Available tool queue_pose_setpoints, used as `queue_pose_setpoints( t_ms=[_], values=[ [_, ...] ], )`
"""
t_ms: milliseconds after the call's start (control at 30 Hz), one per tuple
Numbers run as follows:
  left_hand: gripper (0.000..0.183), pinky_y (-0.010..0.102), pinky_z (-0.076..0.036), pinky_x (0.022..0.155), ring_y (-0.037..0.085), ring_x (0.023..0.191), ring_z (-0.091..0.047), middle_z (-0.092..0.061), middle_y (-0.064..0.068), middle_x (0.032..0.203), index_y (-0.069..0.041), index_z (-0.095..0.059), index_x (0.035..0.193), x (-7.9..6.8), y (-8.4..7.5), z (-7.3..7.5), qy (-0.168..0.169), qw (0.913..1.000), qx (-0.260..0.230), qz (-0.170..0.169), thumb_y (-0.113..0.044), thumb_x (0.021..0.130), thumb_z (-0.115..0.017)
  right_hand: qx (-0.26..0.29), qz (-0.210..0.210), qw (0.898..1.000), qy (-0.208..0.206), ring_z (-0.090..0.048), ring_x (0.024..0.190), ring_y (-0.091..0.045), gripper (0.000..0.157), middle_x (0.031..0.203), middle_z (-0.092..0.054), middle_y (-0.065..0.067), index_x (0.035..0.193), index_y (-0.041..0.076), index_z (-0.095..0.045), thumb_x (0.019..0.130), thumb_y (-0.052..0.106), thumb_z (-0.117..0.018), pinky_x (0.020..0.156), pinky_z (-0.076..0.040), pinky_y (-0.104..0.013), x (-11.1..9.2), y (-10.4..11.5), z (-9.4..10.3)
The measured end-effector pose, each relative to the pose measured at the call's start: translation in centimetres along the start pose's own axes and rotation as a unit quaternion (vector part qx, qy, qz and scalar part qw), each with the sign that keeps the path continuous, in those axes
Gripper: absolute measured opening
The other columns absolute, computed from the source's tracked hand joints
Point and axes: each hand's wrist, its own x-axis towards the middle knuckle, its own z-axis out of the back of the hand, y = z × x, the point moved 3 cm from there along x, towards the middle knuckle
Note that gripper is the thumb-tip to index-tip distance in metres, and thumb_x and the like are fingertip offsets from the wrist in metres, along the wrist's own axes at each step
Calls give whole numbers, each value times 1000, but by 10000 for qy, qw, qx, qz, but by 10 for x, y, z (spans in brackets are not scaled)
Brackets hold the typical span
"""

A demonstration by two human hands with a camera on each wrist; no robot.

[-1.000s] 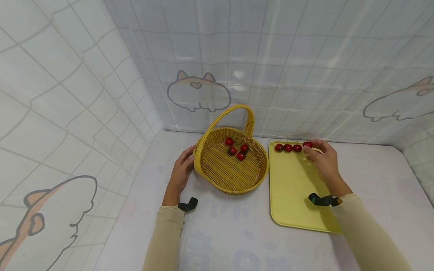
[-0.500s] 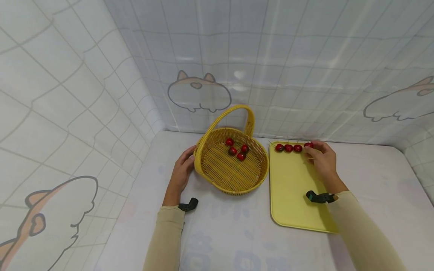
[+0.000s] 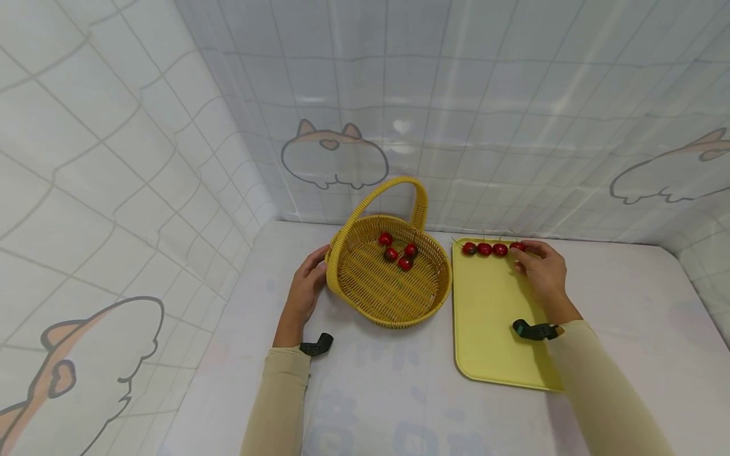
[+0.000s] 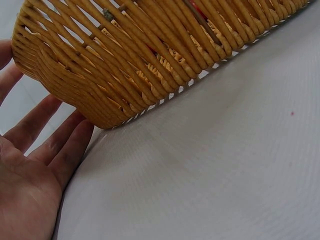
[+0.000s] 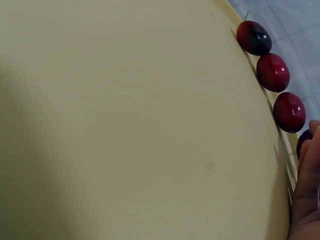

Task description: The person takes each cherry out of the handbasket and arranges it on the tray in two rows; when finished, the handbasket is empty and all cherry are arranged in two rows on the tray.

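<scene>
Centre-left, my left hand (image 3: 305,285), fingers spread, touches a wicker basket (image 3: 376,288); at right, my right hand (image 3: 546,271) pinches a cherry (image 3: 516,246).

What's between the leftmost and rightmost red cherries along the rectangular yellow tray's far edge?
A round red cherry, then a second round red cherry, in the head view.

With the left hand (image 3: 306,285), touching a yellow basket (image 3: 399,294) of cherries (image 3: 390,254); with the right hand (image 3: 546,271), pinching the rightmost cherry (image 3: 516,246) of four along the far edge of a yellow tray (image 3: 496,310).
</scene>
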Motion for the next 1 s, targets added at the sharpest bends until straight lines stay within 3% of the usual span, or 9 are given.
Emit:
queue_pose_setpoints(
  t_ms=[200, 467, 1000],
  values=[
    [46, 24, -46, 107, 17, 136, -51, -48, 7, 153, -17, -52, 150, 0, 2, 1, 11, 10000, -15, -27, -28, 106, -56, -444, 96, 9990, -24, -65, 60, -3, 41, 101, -62, 7, 118, 9, -65, 85, 22, -84, 59, -56, -16, 0, -2, 0],
    [46, 24, -47, 106, 18, 136, -50, -48, 6, 153, -16, -52, 149, 1, 1, 1, -36, 10000, -8, 50, -27, 105, -57, -1022, 51, 9947, -33, -66, 62, -1, 46, 102, -59, 11, 126, 9, -63, 89, 29, -80, 61, -55, -15, -2, -1, 0],
    [47, 23, -46, 107, 17, 137, -50, -47, 6, 154, -17, -51, 150, 2, 4, 1, -19, 10000, -34, 80, -30, 105, -57, -1431, 66, 9897, -60, -64, 61, 1, 56, 102, -59, 13, 136, 9, -61, 90, 37, -78, 61, -53, -15, -2, -3, 0]
  ],
)
